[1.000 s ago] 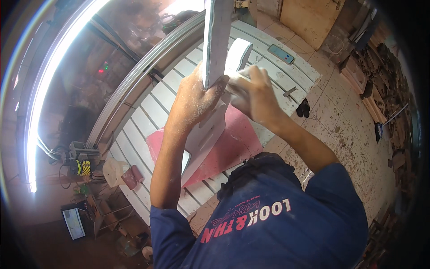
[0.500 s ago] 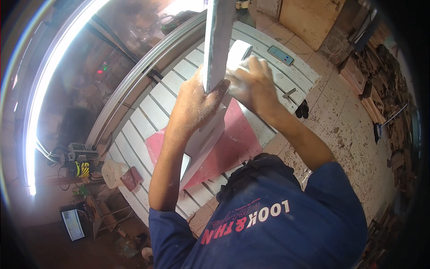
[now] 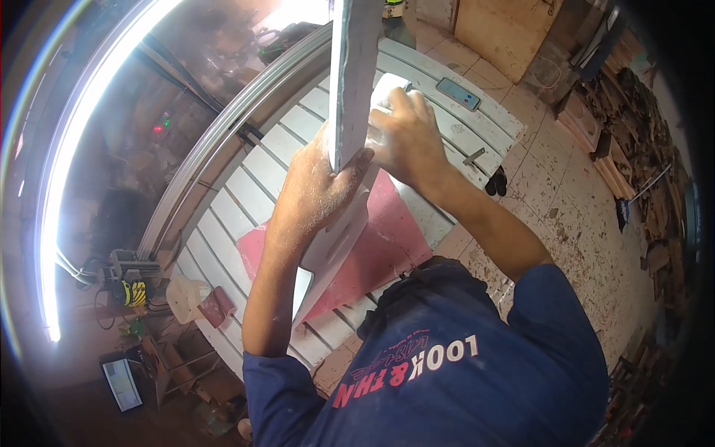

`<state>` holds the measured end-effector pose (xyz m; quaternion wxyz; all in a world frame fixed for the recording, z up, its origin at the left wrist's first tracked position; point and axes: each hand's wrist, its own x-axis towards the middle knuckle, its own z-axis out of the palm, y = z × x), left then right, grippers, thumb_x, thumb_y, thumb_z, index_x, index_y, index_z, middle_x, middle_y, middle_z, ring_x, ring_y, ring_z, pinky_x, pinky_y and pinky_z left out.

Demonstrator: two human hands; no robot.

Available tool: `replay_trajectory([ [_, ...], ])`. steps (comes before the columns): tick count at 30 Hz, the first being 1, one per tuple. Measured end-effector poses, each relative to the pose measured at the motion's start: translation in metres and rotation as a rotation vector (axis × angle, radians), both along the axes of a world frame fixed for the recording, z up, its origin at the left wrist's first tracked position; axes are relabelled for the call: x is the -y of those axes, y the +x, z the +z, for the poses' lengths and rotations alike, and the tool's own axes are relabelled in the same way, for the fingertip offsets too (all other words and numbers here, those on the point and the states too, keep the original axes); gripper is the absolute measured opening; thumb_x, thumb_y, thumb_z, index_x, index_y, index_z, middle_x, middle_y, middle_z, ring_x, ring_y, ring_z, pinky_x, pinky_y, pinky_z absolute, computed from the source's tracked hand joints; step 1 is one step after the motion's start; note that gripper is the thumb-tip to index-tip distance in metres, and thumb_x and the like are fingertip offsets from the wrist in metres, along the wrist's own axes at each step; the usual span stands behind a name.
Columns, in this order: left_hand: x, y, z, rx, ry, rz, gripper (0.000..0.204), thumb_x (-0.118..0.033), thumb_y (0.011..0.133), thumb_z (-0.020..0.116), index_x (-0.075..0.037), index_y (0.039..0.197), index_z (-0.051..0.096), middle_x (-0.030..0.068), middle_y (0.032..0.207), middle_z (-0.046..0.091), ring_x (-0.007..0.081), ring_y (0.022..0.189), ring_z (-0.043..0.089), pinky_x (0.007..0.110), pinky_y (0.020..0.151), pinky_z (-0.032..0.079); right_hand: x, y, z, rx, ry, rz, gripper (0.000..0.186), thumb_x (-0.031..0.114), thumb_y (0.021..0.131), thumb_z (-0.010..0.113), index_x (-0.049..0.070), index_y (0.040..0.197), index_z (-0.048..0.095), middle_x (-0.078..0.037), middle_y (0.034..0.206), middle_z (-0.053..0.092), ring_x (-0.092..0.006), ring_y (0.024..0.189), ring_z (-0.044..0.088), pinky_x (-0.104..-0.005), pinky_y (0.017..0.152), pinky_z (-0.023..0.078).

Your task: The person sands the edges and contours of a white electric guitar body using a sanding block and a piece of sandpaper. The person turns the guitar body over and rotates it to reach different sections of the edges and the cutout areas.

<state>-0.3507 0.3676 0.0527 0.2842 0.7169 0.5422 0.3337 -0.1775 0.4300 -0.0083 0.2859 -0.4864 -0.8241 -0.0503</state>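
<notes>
A long, pale grey board [image 3: 356, 82] stands on edge in front of me, its top running out of the picture. My left hand [image 3: 316, 179], dusted white, is closed round the board's lower near end. On the board's right side, my right hand [image 3: 408, 138] has its fingers curled in close to the face. What those fingers hold, if anything, is hidden. Just beyond them shows a white rounded piece [image 3: 389, 86]. Beneath my hands, a white panel with a slot [image 3: 339, 231] leans over a pink sheet [image 3: 395, 246] on the slatted white table [image 3: 223, 212].
A phone [image 3: 458, 94] and a small metal piece [image 3: 474, 156] lie on the table's right part. A pale bag [image 3: 185, 299] and a dark red roll [image 3: 217, 308] sit at its left corner. Metal rails [image 3: 223, 119] run along the far left side. Wood pieces [image 3: 588, 127] are stacked at right.
My right hand has shifted slightly along the board's side, with its fingers more bunched. The whole view has slid a little to the left. My left hand keeps its grip.
</notes>
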Motion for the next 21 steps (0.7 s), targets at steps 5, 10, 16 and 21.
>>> replay_trajectory([
  [5,-0.002,-0.002,0.000,0.023,-0.038,0.000,0.029,-0.018,0.090,0.066,-0.002,0.114,0.061,0.0239,0.095,0.068,0.0439,0.090,0.067,0.045,0.081,0.052,0.011,0.015,0.002,-0.096,0.040,0.066,0.036,0.023,0.072,0.078,0.017,0.108,0.076,-0.010,0.104,0.057,-0.0306,0.098,0.054,-0.0442,0.085,0.048],
  [10,-0.003,-0.001,-0.004,-0.006,0.000,0.001,0.032,-0.032,0.094,0.066,-0.001,0.101,0.062,0.0174,0.087,0.066,0.0322,0.079,0.063,0.043,0.075,0.050,0.006,0.011,-0.010,-0.096,0.025,0.025,0.034,0.025,0.071,0.080,0.016,0.104,0.076,-0.010,0.106,0.056,-0.0306,0.098,0.054,-0.0441,0.087,0.048],
  [16,0.000,0.002,-0.002,0.005,0.011,0.002,0.031,-0.019,0.089,0.067,-0.001,0.113,0.061,0.0256,0.099,0.069,0.0454,0.092,0.067,0.046,0.082,0.052,0.001,0.002,0.000,0.032,-0.028,-0.037,0.042,0.026,0.069,0.083,0.019,0.109,0.076,-0.008,0.105,0.056,-0.0294,0.098,0.054,-0.0432,0.086,0.048],
  [21,-0.004,-0.009,0.000,0.001,-0.043,0.030,0.030,-0.019,0.089,0.067,-0.001,0.113,0.061,0.0242,0.097,0.070,0.0441,0.091,0.068,0.045,0.083,0.052,0.008,0.010,-0.004,-0.109,0.043,0.033,0.035,0.027,0.070,0.081,0.019,0.104,0.076,-0.009,0.103,0.056,-0.0295,0.098,0.054,-0.0436,0.086,0.048],
])
